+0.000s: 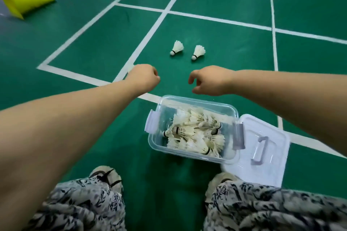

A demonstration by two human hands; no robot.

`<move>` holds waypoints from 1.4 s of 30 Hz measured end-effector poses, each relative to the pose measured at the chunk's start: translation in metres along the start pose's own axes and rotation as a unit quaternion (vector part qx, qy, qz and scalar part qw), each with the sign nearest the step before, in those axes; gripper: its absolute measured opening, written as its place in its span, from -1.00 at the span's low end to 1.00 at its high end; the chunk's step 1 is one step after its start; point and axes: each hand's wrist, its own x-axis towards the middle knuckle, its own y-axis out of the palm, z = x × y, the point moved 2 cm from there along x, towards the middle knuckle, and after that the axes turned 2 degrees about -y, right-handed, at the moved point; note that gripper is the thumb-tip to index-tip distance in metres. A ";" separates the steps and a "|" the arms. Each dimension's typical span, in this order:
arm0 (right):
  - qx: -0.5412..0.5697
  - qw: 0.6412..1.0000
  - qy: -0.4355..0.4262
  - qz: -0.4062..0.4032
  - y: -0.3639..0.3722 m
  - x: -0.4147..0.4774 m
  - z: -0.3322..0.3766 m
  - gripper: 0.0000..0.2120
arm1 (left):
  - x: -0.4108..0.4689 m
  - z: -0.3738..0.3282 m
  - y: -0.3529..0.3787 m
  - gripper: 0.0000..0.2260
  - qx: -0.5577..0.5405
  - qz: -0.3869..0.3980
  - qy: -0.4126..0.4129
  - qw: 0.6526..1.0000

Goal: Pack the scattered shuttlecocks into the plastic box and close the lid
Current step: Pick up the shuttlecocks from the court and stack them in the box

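we find the clear rectangular plastic box (193, 129) on the green court floor (93, 47), uncovered and largely filled with white feathered shuttlecocks (195, 133). its white lid with a clear handle (262, 148) lies just beside it, on the person's right. two white shuttlecocks (177, 48) (198, 52) remain loose on the floor beyond the box; these and the closing are outstanding, in our judgement. the left hand (142, 78) has its fingers curled together, seemingly empty. the right hand (210, 80) has its fingers (191, 78) loosely apart, holding nothing. both hover short of the loose pair.
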 end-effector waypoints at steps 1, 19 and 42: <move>0.017 1.000 -0.003 -0.001 0.001 0.015 0.004 -0.63 | 0.009 0.008 0.003 -0.77 -0.005 0.000 -0.007 1.000; 0.204 0.977 0.039 0.039 0.109 0.290 0.008 -0.73 | 0.226 0.145 0.107 -0.46 0.030 0.026 -0.092 0.995; 0.204 0.974 0.098 -0.019 0.072 0.214 -0.027 -0.75 | 0.192 0.115 0.073 -0.55 -0.002 0.006 -0.035 0.999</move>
